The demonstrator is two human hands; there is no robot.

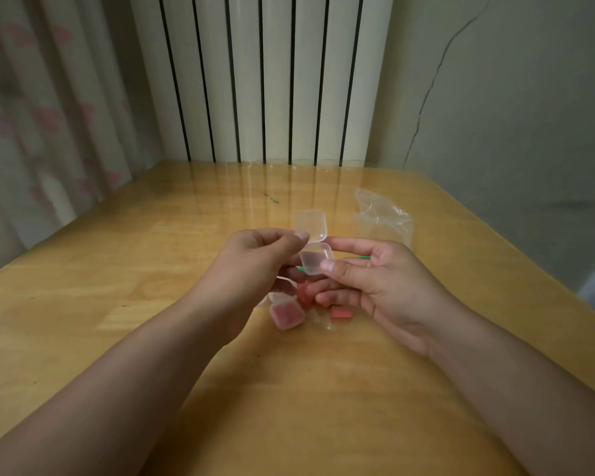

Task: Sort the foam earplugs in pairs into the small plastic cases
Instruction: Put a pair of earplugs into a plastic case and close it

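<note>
Above the yellow wooden counter (117,269), the left hand (255,259) pinches the raised lid of an open small clear plastic case (315,257); the right hand (368,280) pinches its base. Below the case lie a closed case holding pink foam earplugs (287,315) and a loose pink earplug (340,312). A crumpled clear plastic bag (385,218) lies right of it.

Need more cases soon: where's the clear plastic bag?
In the head view, the bag lies on the table, far right, just beyond the right hand.
</note>
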